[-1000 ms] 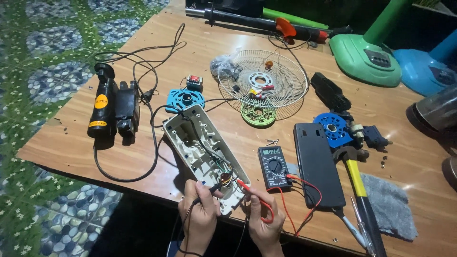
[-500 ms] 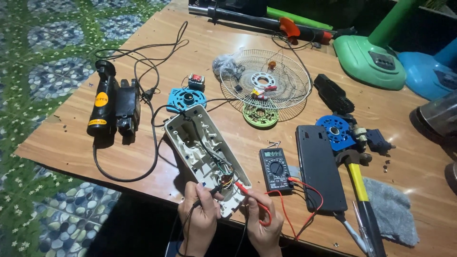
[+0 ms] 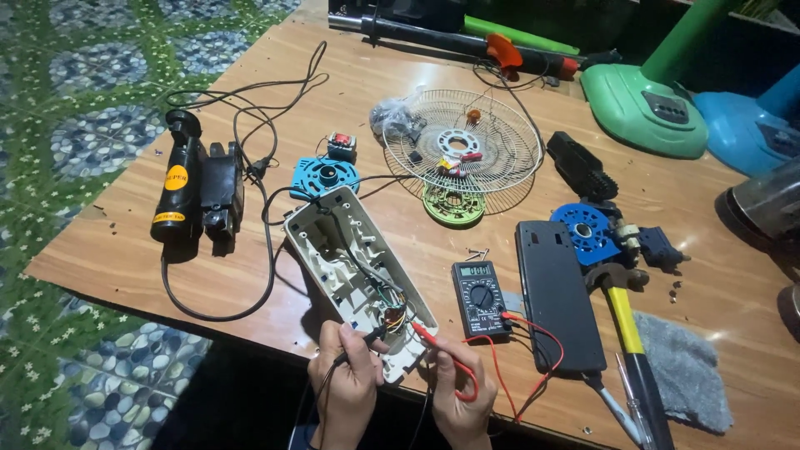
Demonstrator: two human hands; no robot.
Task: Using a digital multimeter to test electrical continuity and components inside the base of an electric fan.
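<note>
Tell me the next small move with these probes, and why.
Probably glance at the multimeter while holding steady: the left hand has the black probe and the right hand the red probe at the wiring in the open white housing.

Surface layout, near edge to far

Open housing (image 3: 358, 279) near edge; multimeter (image 3: 481, 297) just right of it, flat panel (image 3: 557, 304) right again, hammer (image 3: 629, 333) beyond; fan grille (image 3: 463, 150) behind; heat tool (image 3: 196, 190) far left.
</note>
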